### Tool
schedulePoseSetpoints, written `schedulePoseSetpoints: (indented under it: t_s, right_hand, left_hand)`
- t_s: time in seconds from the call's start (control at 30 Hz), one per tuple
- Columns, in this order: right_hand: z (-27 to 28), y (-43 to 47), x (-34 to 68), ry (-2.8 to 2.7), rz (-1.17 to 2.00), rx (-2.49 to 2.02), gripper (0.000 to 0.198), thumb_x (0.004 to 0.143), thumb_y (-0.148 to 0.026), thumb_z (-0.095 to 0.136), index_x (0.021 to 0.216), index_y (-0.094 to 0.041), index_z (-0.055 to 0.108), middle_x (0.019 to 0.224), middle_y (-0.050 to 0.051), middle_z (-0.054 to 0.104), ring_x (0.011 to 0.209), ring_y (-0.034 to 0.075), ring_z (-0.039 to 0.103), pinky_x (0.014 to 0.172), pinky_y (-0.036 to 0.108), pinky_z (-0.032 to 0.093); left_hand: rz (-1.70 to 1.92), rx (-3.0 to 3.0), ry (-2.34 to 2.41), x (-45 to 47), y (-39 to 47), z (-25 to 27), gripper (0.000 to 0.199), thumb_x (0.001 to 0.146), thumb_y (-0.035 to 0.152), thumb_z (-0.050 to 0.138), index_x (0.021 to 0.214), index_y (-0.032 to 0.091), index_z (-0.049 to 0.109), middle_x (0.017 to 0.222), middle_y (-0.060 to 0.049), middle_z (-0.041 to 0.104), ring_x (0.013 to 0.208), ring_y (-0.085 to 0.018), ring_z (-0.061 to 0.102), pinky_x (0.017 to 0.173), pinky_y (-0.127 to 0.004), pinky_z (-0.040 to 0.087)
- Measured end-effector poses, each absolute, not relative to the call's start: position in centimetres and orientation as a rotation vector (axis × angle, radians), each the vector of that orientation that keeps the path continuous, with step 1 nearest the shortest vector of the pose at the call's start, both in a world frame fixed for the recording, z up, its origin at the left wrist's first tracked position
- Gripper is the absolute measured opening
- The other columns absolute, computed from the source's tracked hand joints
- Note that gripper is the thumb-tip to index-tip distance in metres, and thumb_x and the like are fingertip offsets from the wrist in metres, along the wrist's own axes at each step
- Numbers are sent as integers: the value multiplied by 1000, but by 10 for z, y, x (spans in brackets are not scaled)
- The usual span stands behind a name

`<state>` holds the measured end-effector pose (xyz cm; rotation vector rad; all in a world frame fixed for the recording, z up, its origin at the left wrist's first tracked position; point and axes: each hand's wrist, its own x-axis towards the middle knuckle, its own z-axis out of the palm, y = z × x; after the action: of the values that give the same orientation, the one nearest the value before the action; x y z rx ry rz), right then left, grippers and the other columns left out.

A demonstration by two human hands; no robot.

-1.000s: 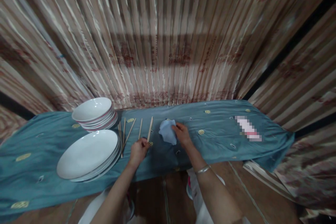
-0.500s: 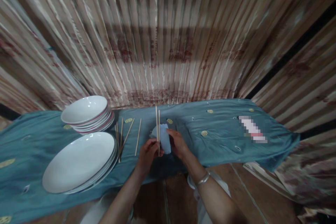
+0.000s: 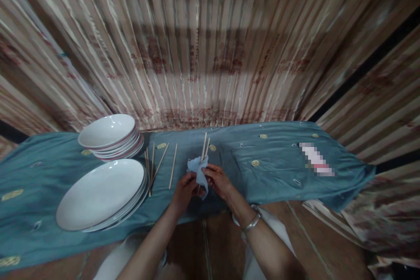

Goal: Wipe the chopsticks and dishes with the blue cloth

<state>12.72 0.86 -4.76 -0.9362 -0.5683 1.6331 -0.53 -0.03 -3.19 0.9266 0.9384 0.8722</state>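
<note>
A pair of wooden chopsticks [image 3: 204, 145] stands tilted between my hands, over the table's front half. My left hand [image 3: 184, 190] is closed on their lower part. Around their middle lies a light blue cloth [image 3: 198, 167], folded over the sticks and hanging down below. My right hand [image 3: 218, 179] pinches this cloth against the chopsticks from the right side. Several loose chopsticks [image 3: 159, 164] lie on the table left of my hands, and one single chopstick [image 3: 173, 166] lies nearest to them.
A stack of white bowls [image 3: 108, 133] stands at the back left, with a stack of large oval plates [image 3: 101, 197] in front. Teal patterned cloth [image 3: 272, 183] covers the table. A blurred-out pinkish item [image 3: 315, 159] lies at the right. Pleated curtain hangs behind.
My right hand has brought the cloth over from beside the chopsticks and wrapped it round them. The chopsticks have shifted slightly right and lean more. The view has tilted a little.
</note>
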Motion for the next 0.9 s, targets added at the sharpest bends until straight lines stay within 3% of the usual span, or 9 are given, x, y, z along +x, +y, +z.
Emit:
schedulePoseSetpoints:
  t_s: [0.2,0.37,0.63,0.77,0.9]
  right_hand:
    - [-43,11,126,-558,1598,-969,31,49,-34,84,68,-15,69,42,-8,50,37,2,31,38,18,17]
    - [-41,14,127,-542,1564,-951,31,51,-36,83,67,-15,67,45,-8,51,40,3,35,39,18,19]
    - [-33,15,116,-589,1570,-948,30,50,-34,82,68,-16,68,45,-8,50,40,3,34,40,18,20]
    - [-34,15,108,-615,1598,-958,29,49,-32,82,69,-16,68,44,-9,47,40,2,31,40,18,18]
    - [-34,18,111,-560,1579,-954,27,48,-31,82,64,-16,65,42,-10,44,40,3,29,40,19,16]
  left_hand:
    - [865,901,985,-8,0,-30,36,56,42,76,73,15,60,57,-1,65,48,-13,58,49,-25,45]
    - [857,884,1020,-7,-4,-28,37,57,45,75,73,15,60,64,-2,68,49,-14,60,47,-24,45]
    - [1010,922,1030,-7,-1,-34,31,61,43,69,61,15,56,51,3,56,34,-4,40,35,-18,24]
    - [1031,901,1050,-10,2,-34,32,58,43,69,58,17,52,43,6,48,32,-4,34,34,-18,20]
    - [959,921,1045,-13,0,-32,37,58,48,70,59,16,53,46,5,50,30,-3,33,33,-19,17]
